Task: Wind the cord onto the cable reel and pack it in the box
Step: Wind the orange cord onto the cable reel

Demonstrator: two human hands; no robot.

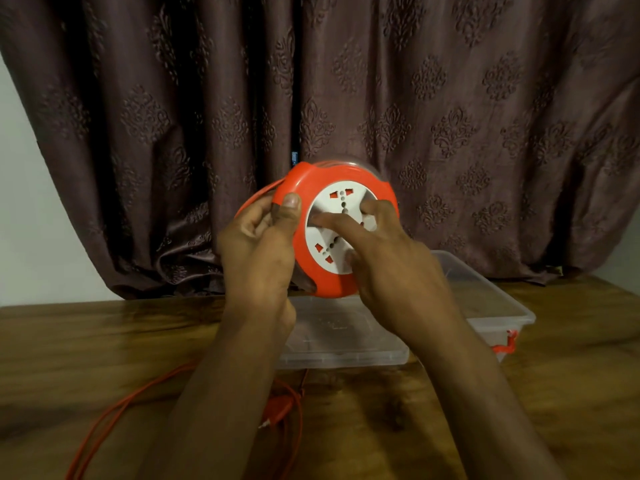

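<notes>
The orange cable reel [327, 233] is held up in the air between both hands, above the wooden table [69, 358] and in front of a dark patterned curtain [450, 116]. Its white socket face [341, 230] is turned toward the camera, tilted a little to the right.

The left hand [258, 247] grips the reel's left rim, thumb laid over the front edge and the other fingers curled behind it. The right hand [391, 261] lies on the socket face with its fingers spread and fairly straight, fingertips pressing on the white plate; the lower right part of the reel is hidden behind this hand.

An orange cord [104, 420] leaves the reel's left side near the left hand; loose lengths of it lie on the table below, looping out to the lower left and passing under the left forearm. A plug [277, 414] on the cord lies on the table between the 2 forearms, blurred.

Below the reel, on the table, sits a clear plastic box [491, 299] with an orange latch [507, 344] on its right end. A clear lid [346, 341] lies just in front of it, touching or overlapping it. What the box holds cannot be made out.
</notes>
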